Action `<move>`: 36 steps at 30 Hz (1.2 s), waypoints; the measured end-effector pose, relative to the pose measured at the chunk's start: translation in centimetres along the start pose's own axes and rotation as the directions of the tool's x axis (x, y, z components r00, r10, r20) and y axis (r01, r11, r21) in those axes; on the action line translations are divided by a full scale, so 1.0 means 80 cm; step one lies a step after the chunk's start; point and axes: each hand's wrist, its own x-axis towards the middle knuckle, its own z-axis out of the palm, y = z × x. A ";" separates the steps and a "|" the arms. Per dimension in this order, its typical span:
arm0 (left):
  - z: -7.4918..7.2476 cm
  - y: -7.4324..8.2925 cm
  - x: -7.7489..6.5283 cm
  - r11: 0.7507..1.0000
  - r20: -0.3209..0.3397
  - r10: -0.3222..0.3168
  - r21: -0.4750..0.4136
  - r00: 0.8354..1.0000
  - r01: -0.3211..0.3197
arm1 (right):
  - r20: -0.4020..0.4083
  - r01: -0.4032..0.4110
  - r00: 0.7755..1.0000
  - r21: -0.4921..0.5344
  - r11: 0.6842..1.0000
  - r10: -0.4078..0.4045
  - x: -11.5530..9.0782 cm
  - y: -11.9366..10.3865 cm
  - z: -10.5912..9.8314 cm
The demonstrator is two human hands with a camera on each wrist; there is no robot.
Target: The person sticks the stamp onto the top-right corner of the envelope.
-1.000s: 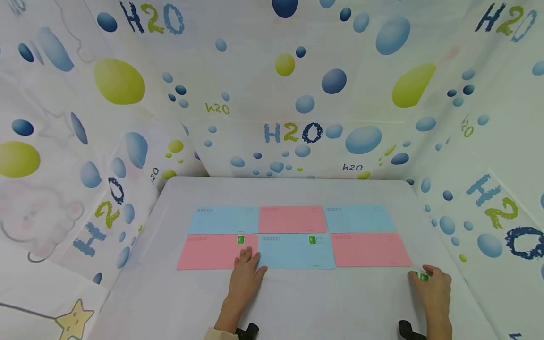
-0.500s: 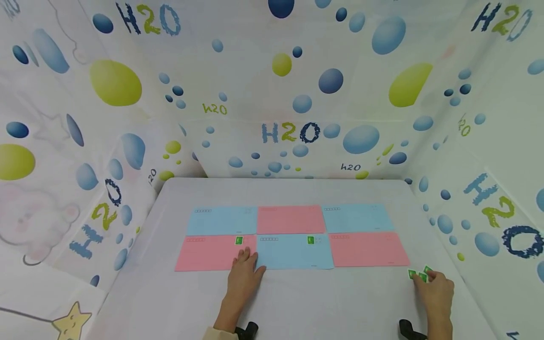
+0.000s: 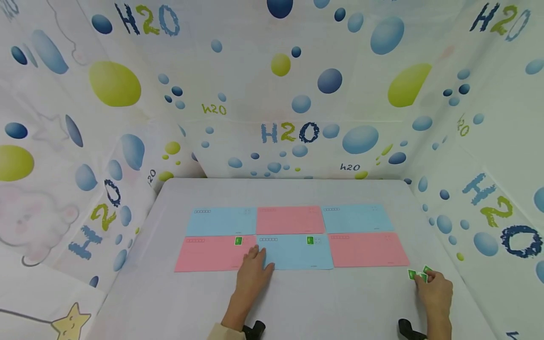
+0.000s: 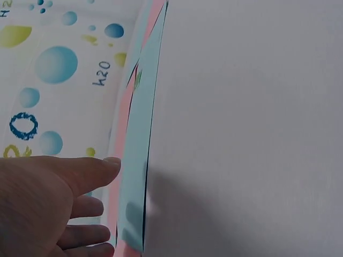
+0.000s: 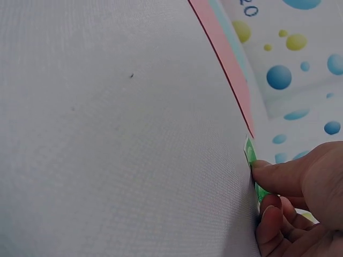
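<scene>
My left hand lies with fingers extended at the seam between the front-left pink envelope and the front-middle blue envelope. A small green stamp sits at the pink one's upper right. The blue one bears another green stamp in the same corner. At the table's right side, my right hand has thumb and fingers curled in on several loose green stamps, pinching at one of them. In the right wrist view, its thumb presses on a green stamp, and the fingers partly hide the others.
Beyond the front row lie a blue envelope, a pink envelope and another blue envelope. A pink envelope ends the front row on the right. The white table backs onto a bubble-patterned cloth.
The left hand has shifted right, from the pink envelope to its seam with the blue one. The right hand has drawn slightly right, and the loose stamps show more spread out.
</scene>
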 end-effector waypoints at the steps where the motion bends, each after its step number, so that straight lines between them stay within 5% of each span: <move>1: 0.003 0.004 0.001 1.000 0.007 0.009 -0.002 1.000 -0.009 | -0.008 0.003 1.000 0.000 1.000 -0.003 0.000 -0.001 0.000; 15: 0.044 0.059 0.008 0.991 0.099 0.133 -0.004 0.986 -0.133 | -0.005 0.008 1.000 0.004 1.000 -0.008 0.001 0.004 0.000; 25: 0.075 0.104 0.023 0.957 0.176 0.255 0.095 0.951 -0.275 | 0.003 -0.021 1.000 0.007 1.000 0.021 0.003 0.001 0.000; 36: 0.106 0.143 0.035 0.925 0.231 0.317 0.137 0.920 -0.353 | 0.030 -0.022 0.999 0.018 1.000 0.022 0.003 0.001 -0.004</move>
